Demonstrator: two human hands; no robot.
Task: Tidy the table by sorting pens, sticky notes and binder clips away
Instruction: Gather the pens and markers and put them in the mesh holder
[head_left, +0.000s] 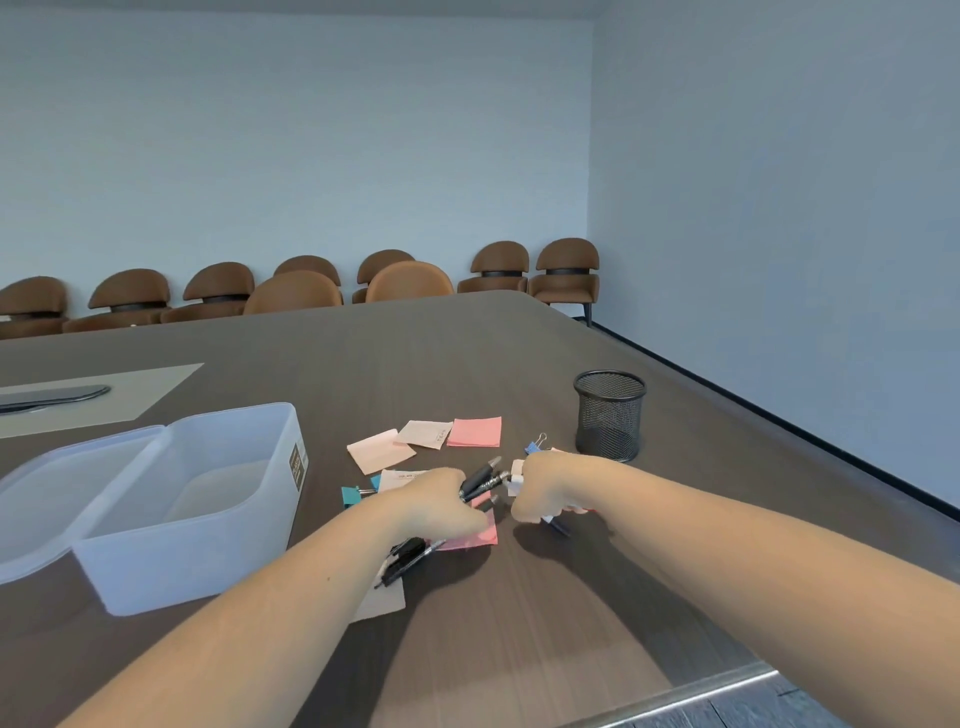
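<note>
My left hand (441, 506) is closed around a bundle of black pens (483, 480); their tips stick out toward the right and their ends show below my wrist. My right hand (543, 486) is closed on a pen (556, 525) whose white end touches the bundle. Pink and beige sticky notes (475, 432) lie scattered just beyond my hands, and one pink note (478, 535) lies under my left hand. A teal binder clip (351, 496) lies left of my left hand. A blue binder clip (535, 446) lies behind my right hand.
A black mesh pen cup (610, 415) stands at the right, beyond my right hand. A translucent plastic box (208, 551) with its lid folded open sits at the left. A beige mat (104, 395) lies at the far left. Brown chairs line the far wall.
</note>
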